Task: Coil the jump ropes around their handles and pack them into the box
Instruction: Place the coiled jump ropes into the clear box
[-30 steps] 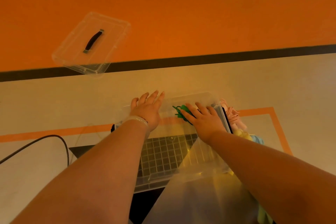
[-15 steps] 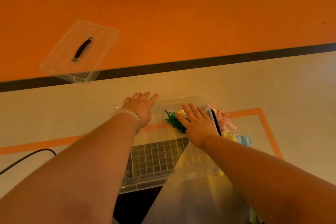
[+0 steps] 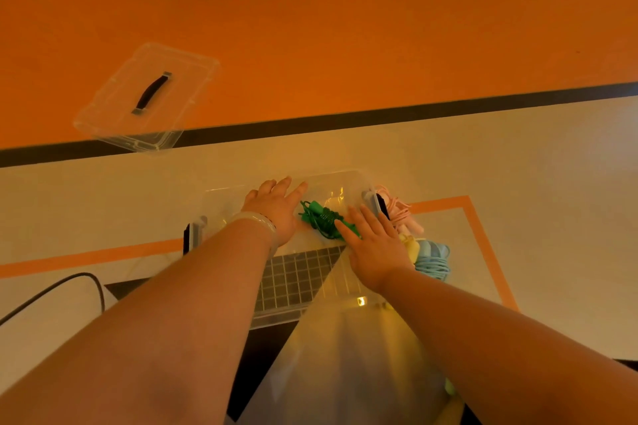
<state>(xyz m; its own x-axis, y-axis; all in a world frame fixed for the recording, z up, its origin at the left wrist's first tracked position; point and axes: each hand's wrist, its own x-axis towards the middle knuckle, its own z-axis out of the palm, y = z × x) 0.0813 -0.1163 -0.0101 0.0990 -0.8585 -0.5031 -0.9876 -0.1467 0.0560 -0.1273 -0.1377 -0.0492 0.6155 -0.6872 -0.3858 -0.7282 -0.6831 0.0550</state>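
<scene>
done: green rope (image 3: 322,221) in box (image 3: 293,316) | todo: pink rope (image 3: 397,212), blue rope (image 3: 435,262) outside, 3 o'clock | left hand (image 3: 274,209), right hand (image 3: 376,245) flat, gripping nothing

No legible text, label, brand, number or sign in view. Clear box (image 3: 276,319): plain plastic, no sticker seen. Lid (image 3: 186,79), far left: plain too (glare and blur would hide any fine moulded mark). Black stripe (image 3: 379,115) and orange outline (image 3: 480,245): bare colour bands, no lettering.
</scene>
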